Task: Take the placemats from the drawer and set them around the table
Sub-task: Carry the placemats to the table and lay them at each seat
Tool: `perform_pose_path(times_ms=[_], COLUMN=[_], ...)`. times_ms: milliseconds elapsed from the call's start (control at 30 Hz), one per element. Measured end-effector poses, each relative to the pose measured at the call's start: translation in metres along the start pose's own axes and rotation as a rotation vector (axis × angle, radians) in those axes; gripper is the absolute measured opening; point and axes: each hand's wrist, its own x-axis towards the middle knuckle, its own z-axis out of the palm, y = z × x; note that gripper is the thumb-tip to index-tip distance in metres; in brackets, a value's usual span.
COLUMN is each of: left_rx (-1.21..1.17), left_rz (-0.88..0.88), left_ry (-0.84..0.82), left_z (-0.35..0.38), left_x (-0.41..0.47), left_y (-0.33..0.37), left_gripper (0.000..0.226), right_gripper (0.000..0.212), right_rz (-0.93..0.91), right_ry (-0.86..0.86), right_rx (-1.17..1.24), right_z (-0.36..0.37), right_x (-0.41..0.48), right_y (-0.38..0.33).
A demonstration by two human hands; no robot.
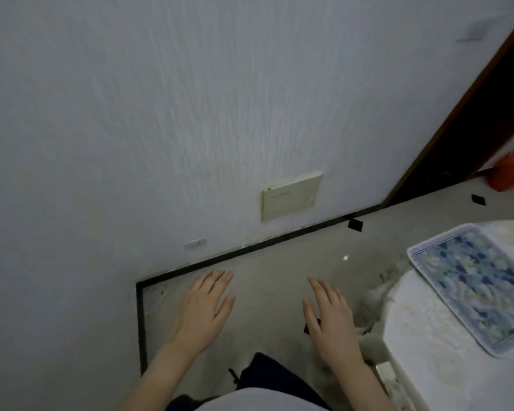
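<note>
A blue and white patterned placemat (472, 284) lies flat on the table (427, 345), which has a pale cloth and fills the lower right corner. My left hand (204, 310) hovers palm down over the floor, fingers spread, holding nothing. To its right, my right hand (330, 318) is held the same way, just left of the table's edge, also with nothing in it. No drawer is in view.
A white textured wall (161, 114) stands close in front, with a beige panel (290, 197) and a small socket (195, 244) low on it. A dark door frame (463, 114) rises at the right. Something red (509, 172) lies on the grey tiled floor (279, 262) beyond it.
</note>
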Motion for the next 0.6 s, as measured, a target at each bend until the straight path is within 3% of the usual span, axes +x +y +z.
perform_pose_path(times_ms=[267, 367, 500, 600], left_rx=[0.018, 0.021, 0.037, 0.043], left_rz=[0.292, 0.408, 0.537, 0.740], left_ry=[-0.006, -0.073, -0.207, -0.306], left_z=[-0.012, 0.004, 0.043, 0.068], left_x=[0.204, 0.266, 0.338, 0.395], left_y=[0.051, 0.069, 0.083, 0.100], left_gripper=[0.063, 0.056, 0.062, 0.056], right_gripper=[0.058, 0.059, 0.061, 0.057], right_rz=[0.159, 0.262, 0.422, 0.546], right_ry=[0.235, 0.276, 0.294, 0.334], right_rx=[-0.047, -0.058, -0.083, -0.089], right_z=[-0.063, -0.070, -0.062, -0.060], right_x=[0.127, 0.155, 0.183, 0.209], right_y=[0.033, 0.052, 0.077, 0.093])
